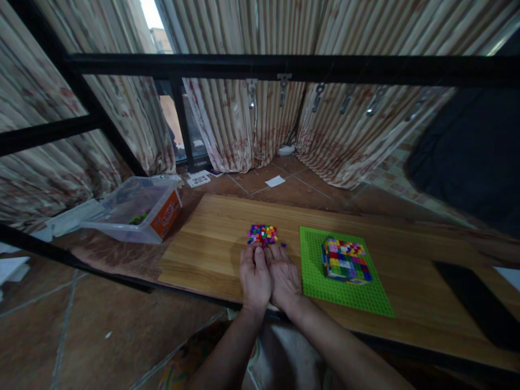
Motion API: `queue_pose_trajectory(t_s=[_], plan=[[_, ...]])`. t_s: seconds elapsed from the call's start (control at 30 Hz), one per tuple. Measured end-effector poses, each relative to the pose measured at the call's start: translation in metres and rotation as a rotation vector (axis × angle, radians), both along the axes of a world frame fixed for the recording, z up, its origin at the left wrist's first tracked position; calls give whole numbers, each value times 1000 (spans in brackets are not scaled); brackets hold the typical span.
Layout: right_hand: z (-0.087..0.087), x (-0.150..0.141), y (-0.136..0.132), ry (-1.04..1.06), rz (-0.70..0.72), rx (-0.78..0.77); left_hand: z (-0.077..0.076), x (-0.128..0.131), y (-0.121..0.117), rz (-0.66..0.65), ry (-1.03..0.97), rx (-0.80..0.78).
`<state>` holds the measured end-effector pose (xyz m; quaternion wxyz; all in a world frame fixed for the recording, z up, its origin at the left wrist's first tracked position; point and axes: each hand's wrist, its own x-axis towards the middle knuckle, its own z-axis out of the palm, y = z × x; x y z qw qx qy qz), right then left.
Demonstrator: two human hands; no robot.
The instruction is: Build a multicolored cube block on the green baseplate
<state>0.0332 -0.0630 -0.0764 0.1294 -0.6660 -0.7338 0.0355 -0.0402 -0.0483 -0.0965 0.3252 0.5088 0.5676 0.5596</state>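
Note:
My left hand [255,279] and my right hand [284,279] rest side by side, touching, near the front edge of the wooden board. Their fingers reach forward to the near side of a pile of small coloured building bricks [263,234]. Both hands look open, fingers together and slightly bent; their palms and whatever lies under them are hidden. One dark brick [283,245] sits apart, just beyond my right fingertips. To the right, a green baseplate [312,271] bears a box-shaped build of many-coloured bricks [347,262].
The wooden board [203,254] spans the front. A clear plastic bin [134,211] with an orange label and some green pieces stands left. A black flat object [479,303] lies at the right. A dark metal bar [260,67] with hanging clips crosses ahead, before curtains [235,124].

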Motion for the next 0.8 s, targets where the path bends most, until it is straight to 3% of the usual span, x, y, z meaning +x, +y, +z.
queue_pose_trajectory(t_s=[0.2,0.43,0.8], plan=[[4,-3,0,-12,-14,-27,-3,-2,6,17,-78,-52],[-1,-1,-3,25,-29,44,-10,0,10,37,-179,-81],[-6,-2,1,-47,5,49,-8,2,8,16,-131,-68]])
